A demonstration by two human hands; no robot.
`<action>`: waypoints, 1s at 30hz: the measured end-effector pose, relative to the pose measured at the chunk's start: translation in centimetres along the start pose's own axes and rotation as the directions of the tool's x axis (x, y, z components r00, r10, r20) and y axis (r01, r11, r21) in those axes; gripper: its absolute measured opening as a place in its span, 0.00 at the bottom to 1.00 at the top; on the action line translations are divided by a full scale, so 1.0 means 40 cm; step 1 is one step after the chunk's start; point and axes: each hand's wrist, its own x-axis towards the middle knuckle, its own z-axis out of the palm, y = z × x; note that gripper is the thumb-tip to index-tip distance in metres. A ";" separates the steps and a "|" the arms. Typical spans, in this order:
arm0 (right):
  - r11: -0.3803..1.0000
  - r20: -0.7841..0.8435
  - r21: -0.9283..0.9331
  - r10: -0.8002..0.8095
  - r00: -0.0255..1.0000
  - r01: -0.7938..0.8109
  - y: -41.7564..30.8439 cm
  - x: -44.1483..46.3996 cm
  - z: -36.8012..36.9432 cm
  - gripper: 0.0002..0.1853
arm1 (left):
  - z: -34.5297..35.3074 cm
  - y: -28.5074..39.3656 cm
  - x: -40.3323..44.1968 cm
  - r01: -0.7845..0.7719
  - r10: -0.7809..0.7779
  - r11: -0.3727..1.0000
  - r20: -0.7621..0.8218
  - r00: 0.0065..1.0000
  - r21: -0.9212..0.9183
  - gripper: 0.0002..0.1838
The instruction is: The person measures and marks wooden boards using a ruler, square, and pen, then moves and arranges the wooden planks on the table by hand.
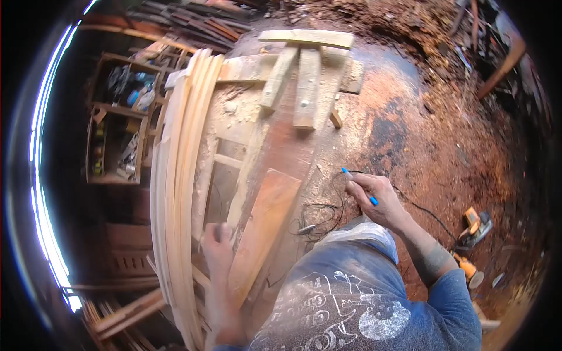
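Observation:
My right hand (pixel 377 196) is closed around a pen (pixel 374 200) with blue ends, held off to the right of the workbench. My left hand (pixel 218 243), smeared by motion, is over the bench near the left edge of a reddish-brown wooden board (pixel 266 219). Whether it touches the board I cannot tell, and its fingers are too blurred to read. The board lies lengthwise on the sawdust-covered bench (pixel 237 111). Along the bench's left side runs a stack of long pale wooden strips (pixel 181 152), close to my left hand.
At the bench's far end, short wooden pieces (pixel 307 88) are joined below a crosspiece (pixel 306 38). Orange power tools (pixel 466 269) lie on the dirt floor at right, with a black cable (pixel 424 209) nearby. A wooden shelf (pixel 114 111) holding tools stands at left.

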 end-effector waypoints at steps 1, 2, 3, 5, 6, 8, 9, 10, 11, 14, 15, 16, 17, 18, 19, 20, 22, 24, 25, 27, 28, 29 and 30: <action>0.999 0.000 0.042 -0.019 1.000 0.019 -0.015 0.014 0.009 0.07 | -0.026 -0.024 -0.012 0.145 -0.148 0.987 -0.035 0.988 -0.072 0.15; 0.995 0.010 0.085 -0.043 0.999 0.042 -0.032 0.026 0.025 0.08 | -0.053 -0.048 -0.032 0.286 -0.299 0.946 -0.068 0.952 -0.154 0.16; 0.989 0.030 0.128 -0.073 0.997 0.068 -0.053 0.040 0.044 0.09 | -0.080 -0.074 -0.061 0.418 -0.451 0.875 -0.096 0.887 -0.246 0.17; 0.979 0.121 0.080 -0.196 0.973 0.187 -0.085 0.070 0.090 0.10 | -0.091 -0.178 -0.137 0.430 -0.594 0.719 -0.162 0.788 -0.546 0.16; 0.961 0.199 0.009 -0.273 0.941 0.276 -0.098 0.087 0.115 0.09 | -0.104 -0.231 -0.190 0.453 -0.689 0.615 -0.160 0.707 -0.645 0.16; 0.955 0.296 0.038 -0.291 0.910 0.294 -0.171 0.106 0.188 0.07 | -0.144 -0.297 -0.315 0.450 -0.844 0.433 -0.176 0.506 -0.781 0.16; 0.963 0.381 0.048 -0.262 0.887 0.263 -0.170 0.115 0.233 0.08 | -0.142 -0.307 -0.376 0.440 -0.903 0.352 -0.176 0.393 -0.826 0.17; 0.965 0.470 0.052 -0.250 0.847 0.256 -0.170 0.120 0.275 0.05 | -0.130 -0.327 -0.455 0.391 -0.928 0.316 -0.196 0.317 -0.864 0.17; 0.964 0.547 0.064 -0.250 0.799 0.258 -0.160 0.122 0.325 0.07 | -0.105 -0.351 -0.533 0.336 -0.947 0.283 -0.206 0.247 -0.898 0.17; 0.887 0.698 0.130 -0.399 0.595 0.443 -0.223 0.119 0.478 0.14 | -0.058 -0.381 -0.729 0.126 -0.991 0.135 -0.133 0.024 -0.983 0.18; 0.849 0.746 0.150 -0.433 0.506 0.506 -0.254 0.101 0.526 0.17 | -0.043 -0.381 -0.798 0.038 -0.995 0.089 -0.090 -0.037 -0.995 0.19; 0.811 0.786 0.170 -0.454 0.420 0.559 -0.281 0.088 0.582 0.19 | -0.019 -0.400 -0.861 -0.064 -0.994 0.094 -0.090 -0.063 -0.994 0.19; 0.793 0.821 0.195 -0.454 0.345 0.578 -0.308 0.067 0.644 0.19 | -0.025 -0.395 -0.899 -0.121 -0.989 0.084 -0.068 -0.129 -0.989 0.19; 0.773 0.850 0.217 -0.450 0.275 0.596 -0.335 0.041 0.715 0.19 | -0.041 -0.385 -0.926 -0.179 -0.982 0.077 -0.044 -0.185 -0.981 0.19; 0.752 0.872 0.236 -0.443 0.207 0.615 -0.357 0.013 0.788 0.20 | -0.045 -0.388 -0.952 -0.238 -0.973 0.071 -0.014 -0.232 -0.969 0.19; 0.690 0.855 0.292 -0.499 0.143 0.662 -0.369 -0.020 0.873 0.21 | -0.038 -0.407 -0.986 -0.266 -0.970 0.080 -0.014 -0.243 -0.961 0.19; 0.554 0.804 0.404 -0.595 0.006 0.728 -0.378 -0.104 1.057 0.24 | -0.017 -0.455 -1.059 -0.314 -0.965 0.102 -0.017 -0.262 -0.944 0.18; 0.492 0.836 0.386 -0.545 -0.070 0.780 -0.438 -0.223 1.223 0.24 | 0.012 -0.537 -1.117 -0.350 -0.947 0.108 0.011 -0.322 -0.930 0.16; 0.461 0.850 0.375 -0.517 -0.100 0.804 -0.457 -0.280 1.297 0.24 | 0.030 -0.582 -1.141 -0.363 -0.937 0.108 0.027 -0.347 -0.925 0.16; 0.320 0.816 0.393 -0.553 -0.166 0.862 -0.448 -0.379 1.440 0.23 | 0.079 -0.671 -1.181 -0.258 -0.893 0.192 -0.059 -0.447 -0.947 0.15; 0.245 0.798 0.399 -0.567 -0.203 0.883 -0.438 -0.422 1.510 0.23 | 0.091 -0.702 -1.189 -0.213 -0.872 0.210 -0.085 -0.482 -0.954 0.14; 0.199 0.822 0.321 -0.545 -0.168 0.926 -0.417 -0.454 1.567 0.28 | 0.104 -0.732 -1.197 -0.166 -0.850 0.225 -0.110 -0.515 -0.960 0.14; 0.150 0.842 0.240 -0.524 -0.129 0.959 -0.386 -0.478 1.609 0.33 | 0.115 -0.751 -1.196 -0.127 -0.835 0.218 -0.118 -0.537 -0.968 0.15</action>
